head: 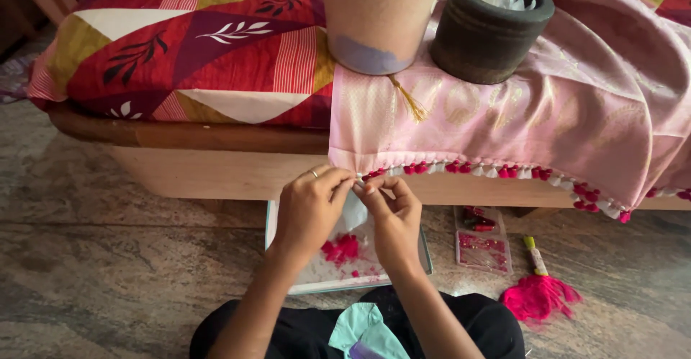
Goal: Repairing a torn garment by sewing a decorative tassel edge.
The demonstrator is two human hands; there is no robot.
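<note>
Crowding the far bed are a clay pot [378,17] and dark mortar [489,31] weighing down the pink cloth [540,107] — its tasselled hem [504,172] runs left-right, pinched at its left corner by left hand [309,211] and right hand [392,218] over a tray [425,254].

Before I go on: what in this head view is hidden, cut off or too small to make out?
- What the left hand and right hand pinch at the pink cloth hem: too small, covered by fingertips.
- Tray: mostly hidden behind both hands.
- Tall pot: top cut off by the upper edge.
- Clear box contents: too small to tell apart.
- Teal cloth in the lap: cut off by the bottom edge.
</note>
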